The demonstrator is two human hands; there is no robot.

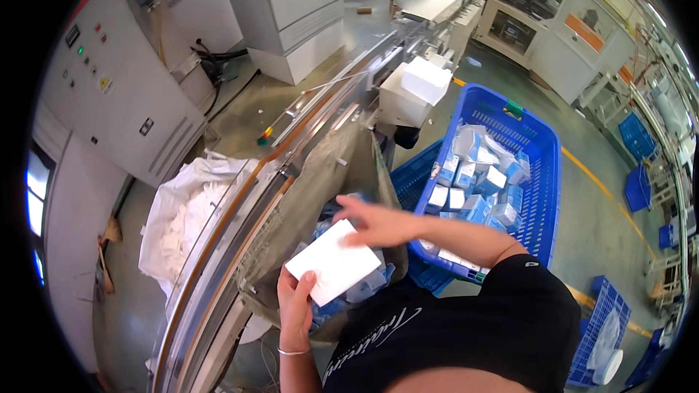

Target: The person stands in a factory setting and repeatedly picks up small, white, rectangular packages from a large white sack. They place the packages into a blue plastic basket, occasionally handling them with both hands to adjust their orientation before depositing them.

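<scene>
Holding, head view: one white pad (332, 263) — left hand (295, 297) at its near-left corner, thumb on top, fingers closed on it. One right hand (373, 224), blurred, arm stretched in from right, fingers loosely spread over pad's far edge; can't tell if touching. Pad above one drab sack (348, 153). One big blue crate (547, 182) right, boxes (477, 207) inside — over ten, jumbled.

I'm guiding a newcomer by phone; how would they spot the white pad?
Find the big blue basket of boxes, then the drab cloth bag left of it. Over the bag, the left hand holds the flat pad: plain white, unlike those blue-and-white boxes.
</scene>
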